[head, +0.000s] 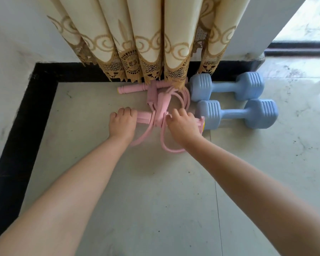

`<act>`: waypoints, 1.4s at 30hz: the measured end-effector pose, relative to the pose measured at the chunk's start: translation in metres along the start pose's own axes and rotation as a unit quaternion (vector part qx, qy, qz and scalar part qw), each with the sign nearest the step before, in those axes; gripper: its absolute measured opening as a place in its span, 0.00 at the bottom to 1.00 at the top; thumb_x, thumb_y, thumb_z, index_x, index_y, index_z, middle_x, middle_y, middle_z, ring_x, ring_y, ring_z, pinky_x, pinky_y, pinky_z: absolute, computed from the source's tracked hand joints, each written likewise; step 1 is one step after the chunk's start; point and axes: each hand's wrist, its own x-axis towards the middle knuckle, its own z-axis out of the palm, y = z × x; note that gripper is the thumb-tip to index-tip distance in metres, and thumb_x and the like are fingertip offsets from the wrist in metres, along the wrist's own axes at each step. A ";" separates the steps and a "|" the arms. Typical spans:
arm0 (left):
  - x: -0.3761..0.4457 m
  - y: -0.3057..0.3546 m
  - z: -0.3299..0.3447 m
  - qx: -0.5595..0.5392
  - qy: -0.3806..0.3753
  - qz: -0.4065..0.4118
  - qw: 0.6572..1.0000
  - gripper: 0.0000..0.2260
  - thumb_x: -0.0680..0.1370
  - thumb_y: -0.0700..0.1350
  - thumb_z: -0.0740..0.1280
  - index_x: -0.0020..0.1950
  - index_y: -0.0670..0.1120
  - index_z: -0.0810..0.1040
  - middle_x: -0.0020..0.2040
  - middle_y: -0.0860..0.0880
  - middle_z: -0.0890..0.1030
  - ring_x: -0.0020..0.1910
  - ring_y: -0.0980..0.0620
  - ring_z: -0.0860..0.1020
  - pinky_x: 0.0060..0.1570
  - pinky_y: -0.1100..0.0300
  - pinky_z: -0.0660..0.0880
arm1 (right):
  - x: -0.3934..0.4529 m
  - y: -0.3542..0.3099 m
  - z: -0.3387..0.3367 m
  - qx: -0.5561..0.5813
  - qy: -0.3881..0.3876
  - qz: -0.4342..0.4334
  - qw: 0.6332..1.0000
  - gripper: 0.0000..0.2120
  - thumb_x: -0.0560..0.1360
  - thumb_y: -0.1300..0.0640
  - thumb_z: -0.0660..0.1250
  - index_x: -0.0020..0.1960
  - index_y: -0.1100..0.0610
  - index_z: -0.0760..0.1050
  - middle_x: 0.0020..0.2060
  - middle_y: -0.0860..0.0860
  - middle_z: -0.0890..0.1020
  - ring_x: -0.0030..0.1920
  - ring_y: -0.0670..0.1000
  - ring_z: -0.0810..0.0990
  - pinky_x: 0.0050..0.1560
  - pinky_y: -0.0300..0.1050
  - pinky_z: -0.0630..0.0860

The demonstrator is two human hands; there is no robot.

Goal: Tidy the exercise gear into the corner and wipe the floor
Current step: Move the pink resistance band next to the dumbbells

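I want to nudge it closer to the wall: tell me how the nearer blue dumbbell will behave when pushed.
The nearer blue dumbbell probably won't roll freely: its heads look faceted and rest flat on the floor. The smooth tile suggests it would slide instead. Pushed straight back, it would likely bump the other dumbbell lying just behind.

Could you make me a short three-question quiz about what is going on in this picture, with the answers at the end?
1. True or false: the two blue dumbbells lie side by side on the floor, right of the pink gear.
2. Multiple choice: what are both hands working on? A) a blue dumbbell B) the pink resistance band set C) the curtain
3. Fill in: the pink bar handle at the back lies partly under the hem of the ____.

Key
1. True.
2. B: the left hand grips one end and the right hand holds the other.
3. Curtain.
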 end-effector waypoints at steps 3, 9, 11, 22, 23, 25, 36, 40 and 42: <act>0.012 -0.001 0.009 0.018 -0.072 0.049 0.996 0.18 0.76 0.33 0.59 0.66 0.39 0.69 0.65 0.40 0.72 0.65 0.42 0.71 0.61 0.52 0.68 | 0.015 -0.004 0.007 0.033 -0.032 -0.005 0.999 0.16 0.62 0.57 0.57 0.37 0.55 0.83 0.33 0.49 0.82 0.32 0.52 0.80 0.32 0.36 0.72; 0.004 -0.004 0.024 -0.037 -0.103 0.034 0.993 0.17 0.78 0.38 0.60 0.67 0.39 0.68 0.66 0.39 0.69 0.61 0.38 0.74 0.58 0.50 0.71 | 0.030 -0.002 0.036 0.079 -0.075 0.014 0.994 0.23 0.74 0.60 0.54 0.68 0.61 0.68 0.62 0.56 0.75 0.59 0.59 0.74 0.57 0.51 0.70; -0.001 -0.004 0.028 -0.049 -0.123 0.044 0.990 0.15 0.78 0.37 0.58 0.64 0.39 0.69 0.64 0.39 0.70 0.60 0.38 0.75 0.57 0.50 0.71 | 0.033 -0.002 0.039 0.097 -0.103 -0.005 0.990 0.24 0.66 0.59 0.52 0.53 0.59 0.81 0.45 0.53 0.84 0.42 0.56 0.83 0.41 0.45 0.77; -0.021 0.010 0.018 -0.033 -0.131 0.086 0.987 0.14 0.77 0.36 0.57 0.61 0.40 0.74 0.62 0.41 0.75 0.64 0.43 0.71 0.61 0.53 0.67 | 0.009 0.013 0.021 0.174 -0.109 -0.010 0.979 0.29 0.76 0.66 0.55 0.76 0.59 0.52 0.76 0.58 0.53 0.76 0.57 0.51 0.75 0.50 0.52; -0.023 0.011 0.017 -0.031 -0.126 0.079 0.988 0.14 0.77 0.36 0.57 0.61 0.40 0.74 0.63 0.41 0.74 0.64 0.43 0.71 0.62 0.53 0.67 | 0.004 0.014 0.020 0.181 -0.104 -0.010 0.978 0.29 0.76 0.67 0.54 0.76 0.59 0.52 0.76 0.57 0.52 0.77 0.56 0.50 0.75 0.50 0.51; -0.026 0.012 0.014 -0.033 -0.116 0.067 0.990 0.14 0.77 0.37 0.57 0.62 0.40 0.73 0.64 0.42 0.74 0.65 0.43 0.71 0.62 0.53 0.67 | -0.008 0.014 0.021 0.187 -0.081 -0.015 0.979 0.28 0.76 0.69 0.54 0.75 0.60 0.55 0.76 0.58 0.53 0.77 0.56 0.49 0.75 0.49 0.51; -0.029 0.021 -0.024 -0.038 -0.068 0.063 0.995 0.14 0.78 0.41 0.57 0.63 0.42 0.73 0.64 0.43 0.74 0.66 0.44 0.70 0.63 0.52 0.66 | -0.042 0.039 0.002 0.210 -0.033 0.009 0.977 0.23 0.74 0.64 0.62 0.68 0.64 0.67 0.68 0.61 0.69 0.71 0.60 0.65 0.70 0.53 0.62; -0.047 0.021 -0.079 -0.107 0.008 0.055 0.993 0.16 0.77 0.42 0.55 0.60 0.40 0.76 0.62 0.40 0.77 0.65 0.41 0.72 0.64 0.49 0.67 | -0.060 0.043 -0.046 0.181 -0.083 0.065 0.978 0.26 0.77 0.50 0.60 0.72 0.56 0.61 0.70 0.54 0.67 0.69 0.55 0.66 0.68 0.50 0.61; -0.065 0.013 -0.114 -0.097 -0.053 0.040 0.993 0.17 0.80 0.42 0.56 0.69 0.43 0.69 0.72 0.43 0.68 0.73 0.45 0.63 0.72 0.52 0.58 | -0.070 0.039 -0.087 0.169 -0.110 0.060 0.978 0.28 0.77 0.47 0.60 0.73 0.55 0.59 0.70 0.54 0.66 0.69 0.56 0.65 0.68 0.51 0.61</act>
